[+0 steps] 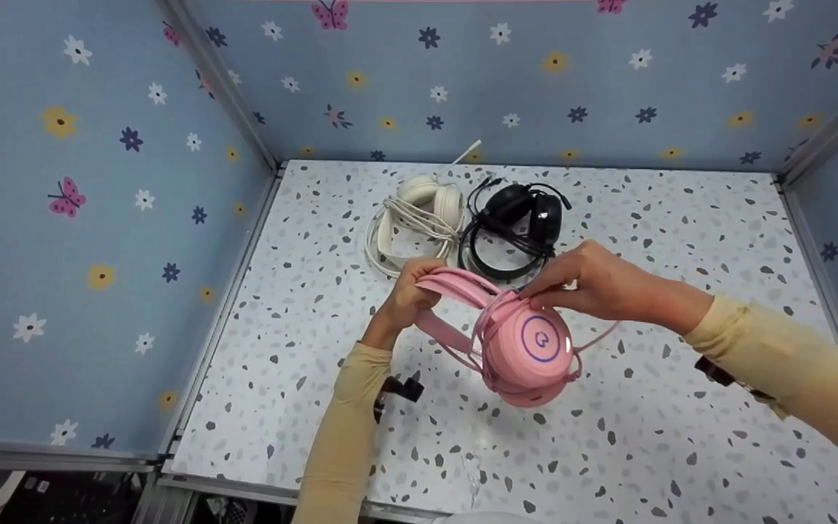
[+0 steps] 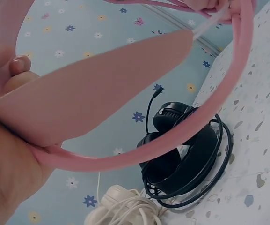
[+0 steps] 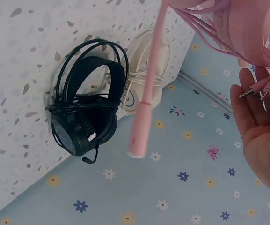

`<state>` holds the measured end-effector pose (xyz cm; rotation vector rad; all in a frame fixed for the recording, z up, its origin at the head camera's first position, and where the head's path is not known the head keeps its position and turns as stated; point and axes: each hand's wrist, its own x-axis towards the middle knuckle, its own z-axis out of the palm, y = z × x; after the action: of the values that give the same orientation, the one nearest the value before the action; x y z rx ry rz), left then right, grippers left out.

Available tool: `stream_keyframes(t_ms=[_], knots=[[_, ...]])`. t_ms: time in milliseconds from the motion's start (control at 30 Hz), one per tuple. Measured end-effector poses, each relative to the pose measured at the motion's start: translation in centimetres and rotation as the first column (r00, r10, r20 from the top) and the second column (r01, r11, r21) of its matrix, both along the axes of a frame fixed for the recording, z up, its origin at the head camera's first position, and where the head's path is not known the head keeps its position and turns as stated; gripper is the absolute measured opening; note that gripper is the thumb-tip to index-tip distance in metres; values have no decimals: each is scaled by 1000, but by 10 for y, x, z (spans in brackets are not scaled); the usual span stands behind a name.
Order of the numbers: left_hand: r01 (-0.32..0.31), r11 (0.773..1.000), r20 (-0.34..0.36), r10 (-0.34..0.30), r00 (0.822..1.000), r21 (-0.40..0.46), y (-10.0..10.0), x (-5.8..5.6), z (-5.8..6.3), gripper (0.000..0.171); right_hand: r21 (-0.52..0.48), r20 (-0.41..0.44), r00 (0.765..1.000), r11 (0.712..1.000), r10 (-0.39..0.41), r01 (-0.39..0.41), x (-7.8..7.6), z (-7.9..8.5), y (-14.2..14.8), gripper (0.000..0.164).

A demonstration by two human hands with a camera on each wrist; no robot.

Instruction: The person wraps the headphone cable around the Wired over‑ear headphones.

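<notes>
A pink headset (image 1: pixel 528 349) is held above the table, its pink cable (image 1: pixel 479 338) wound around the ear cups. My left hand (image 1: pixel 408 298) grips its headband (image 1: pixel 455 287). At the upper ear cup, my right hand (image 1: pixel 593 280) pinches the pink cable's end; two pink audio plugs (image 3: pixel 261 88) with metal tips show by its fingers in the right wrist view. The headset's pink microphone boom (image 3: pixel 143 122) sticks out in that view. Behind lie a white headset (image 1: pixel 448 207) and a black headset (image 1: pixel 546 218), both with bundled cables.
The speckled white table (image 1: pixel 681 407) has blue flowered panels (image 1: pixel 463 80) at its back and sides. Metal framing (image 1: pixel 226 313) runs along the left edge. Beyond the table's front left corner is some dark equipment (image 1: pixel 77 495).
</notes>
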<state>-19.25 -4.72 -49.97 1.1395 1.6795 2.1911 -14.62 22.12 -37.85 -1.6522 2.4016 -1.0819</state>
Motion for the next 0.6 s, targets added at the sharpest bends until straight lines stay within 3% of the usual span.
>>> stream_keyframes(t_ms=[100, 233, 267, 333, 433, 600], knots=[[44, 999, 49, -44, 998, 9, 0, 3, -2, 12, -17, 150, 988, 999, 36, -33, 6, 1, 0, 24], [97, 995, 56, -96, 994, -30, 1, 7, -6, 11, -5, 397, 916, 998, 63, -67, 18, 2, 1, 22], [109, 993, 48, -107, 993, -43, 2, 7, -7, 10, -2, 433, 899, 998, 60, -66, 21, 2, 1, 21], [146, 989, 54, -144, 988, -37, 3, 8, -10, 10, -12, 450, 890, 998, 66, -67, 25, 1, 2, 21], [228, 972, 141, -233, 962, 52, 7, 10, -14, 9, -73, 459, 883, 995, 92, -66, 26, -5, 2, 24], [335, 908, 232, -393, 890, 252, 11, 10, -26, 22, -233, 599, 790, 972, 132, 14, 25, -27, 4, 26]])
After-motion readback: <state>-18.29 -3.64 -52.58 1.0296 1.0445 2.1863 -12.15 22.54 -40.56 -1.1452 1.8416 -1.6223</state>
